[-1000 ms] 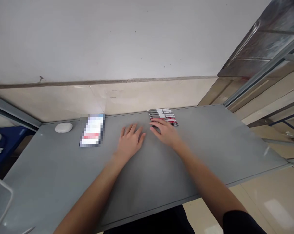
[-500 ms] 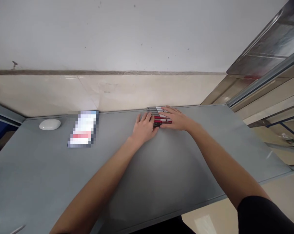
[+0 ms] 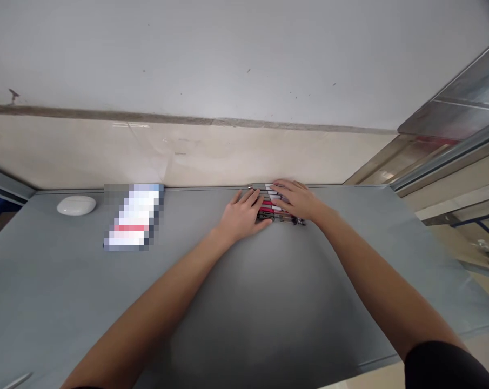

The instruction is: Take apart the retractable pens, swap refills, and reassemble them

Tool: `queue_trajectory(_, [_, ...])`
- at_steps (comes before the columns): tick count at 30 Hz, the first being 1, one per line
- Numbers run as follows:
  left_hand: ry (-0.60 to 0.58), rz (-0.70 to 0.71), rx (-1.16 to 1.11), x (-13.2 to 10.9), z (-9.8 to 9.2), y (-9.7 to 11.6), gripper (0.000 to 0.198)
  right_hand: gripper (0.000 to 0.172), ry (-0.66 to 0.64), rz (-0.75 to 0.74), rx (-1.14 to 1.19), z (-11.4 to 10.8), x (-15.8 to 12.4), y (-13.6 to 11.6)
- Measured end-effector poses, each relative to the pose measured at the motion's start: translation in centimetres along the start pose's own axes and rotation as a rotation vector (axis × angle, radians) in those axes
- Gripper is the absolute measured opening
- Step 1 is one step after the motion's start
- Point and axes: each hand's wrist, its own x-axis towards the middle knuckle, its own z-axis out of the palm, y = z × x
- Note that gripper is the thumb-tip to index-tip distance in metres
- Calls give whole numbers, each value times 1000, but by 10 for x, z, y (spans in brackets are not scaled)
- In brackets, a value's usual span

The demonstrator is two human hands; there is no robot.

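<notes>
A row of several pens [image 3: 273, 208], some red, some grey and white, lies at the far edge of the grey table [image 3: 236, 302], close to the wall. My left hand [image 3: 242, 214] rests flat with its fingers stretched over the left ends of the pens. My right hand [image 3: 297, 199] lies over the right part of the row, fingers spread and pointing left. Both hands touch the pens and cover much of them. Neither hand grips any of them.
A blurred flat rectangular item [image 3: 133, 222] lies on the table to the left of the hands. A white oval case [image 3: 76, 205] sits further left near the wall. A metal-framed structure [image 3: 450, 146] stands at the right.
Both hands have reached forward from the middle of the table to the pens. The left hand moved right onto the row; the right hand slid over it.
</notes>
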Motion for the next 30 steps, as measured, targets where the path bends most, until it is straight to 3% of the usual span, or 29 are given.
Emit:
queue_trajectory(8, [-58,168,47,-1,-11,-32,49,47,-21,79,-17,-1,-2,-10])
queue_trajectory(13, [-86,240,59,4,-20,-55,43,44,-21,118,-44,-8,-7,-30])
queue_trajectory(17, [-179,255,52,9,-26,-64,43,43,-37,167,-107,-13,-13,-49])
queue_trajectory(23, [-154,220,33,-1,-36,-48,47,44,-33,171,-152,-12,-18,-54])
queue_trajectory(27, [-201,403,-33,-2,-40,-29,45,49,-57,103,-107,-11,-15,-43])
queue_trajectory(30, [-217,442,-65,0,-35,-23,41,48,-65,38,-80,-11,-13,-37])
